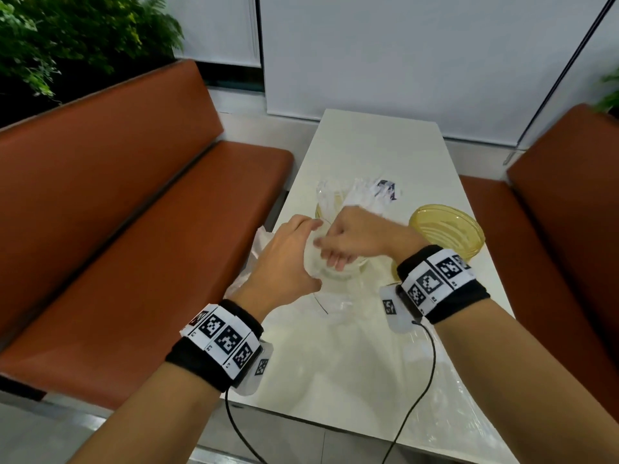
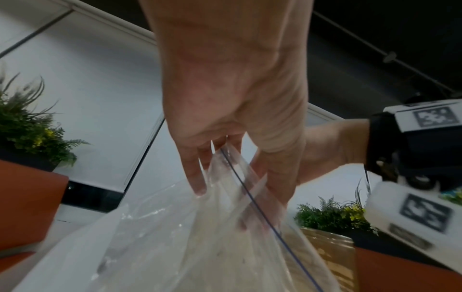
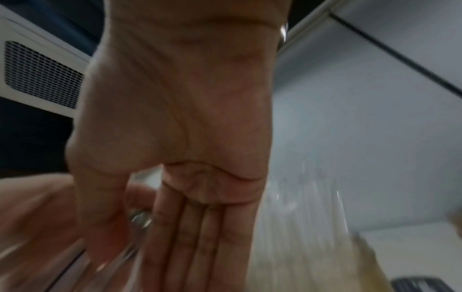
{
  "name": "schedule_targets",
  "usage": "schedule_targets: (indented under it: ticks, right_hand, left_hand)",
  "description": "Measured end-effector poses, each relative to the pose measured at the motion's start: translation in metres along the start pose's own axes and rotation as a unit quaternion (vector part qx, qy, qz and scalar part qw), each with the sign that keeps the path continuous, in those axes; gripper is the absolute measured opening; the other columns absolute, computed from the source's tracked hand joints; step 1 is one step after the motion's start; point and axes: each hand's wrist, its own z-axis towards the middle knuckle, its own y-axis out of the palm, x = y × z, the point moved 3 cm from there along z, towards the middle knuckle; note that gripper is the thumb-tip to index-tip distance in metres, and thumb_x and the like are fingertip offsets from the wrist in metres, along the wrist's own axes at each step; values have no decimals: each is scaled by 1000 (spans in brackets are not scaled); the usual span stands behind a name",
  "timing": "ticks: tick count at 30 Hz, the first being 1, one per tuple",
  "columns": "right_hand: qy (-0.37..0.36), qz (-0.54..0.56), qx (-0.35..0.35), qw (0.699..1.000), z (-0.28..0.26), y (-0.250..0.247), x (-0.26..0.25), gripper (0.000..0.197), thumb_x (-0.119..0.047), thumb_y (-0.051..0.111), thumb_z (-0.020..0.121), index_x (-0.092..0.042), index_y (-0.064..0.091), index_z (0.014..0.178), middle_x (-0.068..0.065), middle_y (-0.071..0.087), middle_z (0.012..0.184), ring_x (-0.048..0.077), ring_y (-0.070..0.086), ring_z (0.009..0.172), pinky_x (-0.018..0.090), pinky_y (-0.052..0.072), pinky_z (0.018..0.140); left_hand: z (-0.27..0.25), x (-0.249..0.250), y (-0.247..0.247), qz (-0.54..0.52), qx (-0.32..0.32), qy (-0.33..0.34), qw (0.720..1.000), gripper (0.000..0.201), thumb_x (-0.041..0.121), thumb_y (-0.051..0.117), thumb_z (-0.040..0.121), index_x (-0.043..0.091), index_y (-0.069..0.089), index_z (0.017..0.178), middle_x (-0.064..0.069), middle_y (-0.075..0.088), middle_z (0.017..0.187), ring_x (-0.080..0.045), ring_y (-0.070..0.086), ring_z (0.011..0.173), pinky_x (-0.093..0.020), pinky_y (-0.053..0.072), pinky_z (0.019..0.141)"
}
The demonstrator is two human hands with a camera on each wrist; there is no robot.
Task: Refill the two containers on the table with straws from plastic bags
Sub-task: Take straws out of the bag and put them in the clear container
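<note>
I can't tell what my right grip (image 3: 180, 138) holds through the right wrist view's blur, it covers part of the far container (image 1: 323, 209) in the head view, and the plastic bag (image 2: 175, 247) runs off the left wrist view's lower edge.

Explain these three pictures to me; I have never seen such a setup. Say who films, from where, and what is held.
No machine: a person works with bare hands, wearing bands with cameras on both wrists. The wide picture comes from a head camera; the other two look along each palm. On the table stands a yellow container; a second container, partly hidden, seems to hold straws. The left hand grips the top of a plastic bag; the right hand seems to pinch it too, though its picture is blurred.
</note>
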Motion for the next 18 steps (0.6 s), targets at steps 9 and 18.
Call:
schedule_targets:
  ticks: [9, 18]
  right_hand:
    - [164, 31, -198, 966, 16, 80, 23, 16, -17, 55, 94, -18, 66, 82, 3, 73, 97, 24, 70, 106, 38, 55, 94]
    - [151, -228, -75, 959, 35, 91, 34, 30, -24, 62, 94, -3, 63, 115, 9, 67, 114, 27, 66, 105, 37, 55, 93]
  left_hand:
    - [-16, 9, 9, 2, -17, 44, 999, 107, 18, 90, 62, 22, 32, 152, 13, 32, 149, -11, 38, 132, -34, 51, 97]
    - [-21, 1, 5, -13, -43, 57, 997, 108, 1, 80, 63, 22, 28, 155, 14, 28, 149, -10, 35, 132, -26, 49, 98]
